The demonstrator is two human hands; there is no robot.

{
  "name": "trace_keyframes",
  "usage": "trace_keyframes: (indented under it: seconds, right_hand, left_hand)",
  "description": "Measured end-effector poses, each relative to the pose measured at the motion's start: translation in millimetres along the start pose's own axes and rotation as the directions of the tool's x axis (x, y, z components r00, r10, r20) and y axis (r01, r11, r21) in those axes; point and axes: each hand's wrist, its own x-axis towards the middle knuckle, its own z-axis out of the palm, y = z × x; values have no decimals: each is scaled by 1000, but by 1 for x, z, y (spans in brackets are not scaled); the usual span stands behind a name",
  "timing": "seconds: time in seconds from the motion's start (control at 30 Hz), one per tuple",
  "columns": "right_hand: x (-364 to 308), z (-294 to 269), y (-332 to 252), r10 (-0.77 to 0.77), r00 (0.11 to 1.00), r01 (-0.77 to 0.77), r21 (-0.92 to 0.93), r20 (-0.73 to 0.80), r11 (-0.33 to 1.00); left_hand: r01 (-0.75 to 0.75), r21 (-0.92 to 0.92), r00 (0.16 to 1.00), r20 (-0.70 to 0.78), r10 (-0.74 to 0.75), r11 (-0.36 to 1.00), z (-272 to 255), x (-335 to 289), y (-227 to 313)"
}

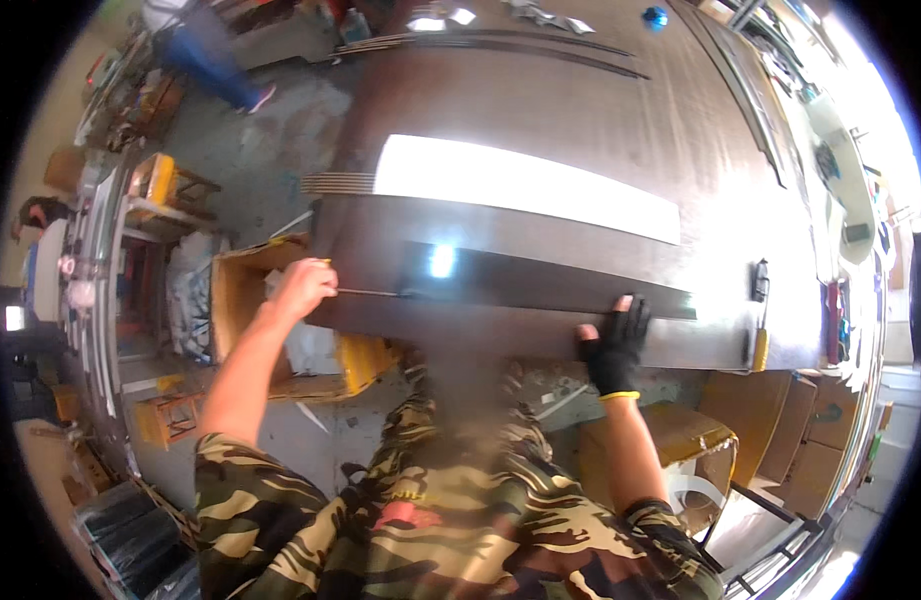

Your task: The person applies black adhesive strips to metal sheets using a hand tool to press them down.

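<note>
My bare left hand (305, 287) is at the left end of the table, its fingers closed on the end of a thin light strip (372, 293). The strip runs rightward to a long dark panel (540, 285), which lies lengthwise before me. My right hand (617, 345), in a black glove with bare fingertips and a yellow cuff, rests flat near that panel's right part, thumb and fingers apart. Behind the dark panel lies a long white panel (530, 185). Several thin strips (337, 183) stick out at its left end.
The brown table (460, 100) carries long dark rods (540, 50) at its far side. A black tool (760, 281) and a yellow handle (760, 350) lie at the right. An open cardboard box (355, 370) stands below the left end. A person (200, 55) is at the far left.
</note>
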Motion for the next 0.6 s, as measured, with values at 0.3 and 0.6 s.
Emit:
trace_keyframes:
  seconds: [0.3,0.6]
  right_hand:
    - [64,78,-366,-495,842,389,396,212,832]
    - [-7,69,-230,328,871,-486,728,365,483]
  left_hand:
    - [-118,-15,993,-26,118,993,11,2,-17]
    - [-161,22,986,-30,162,987,-1,-18,-9]
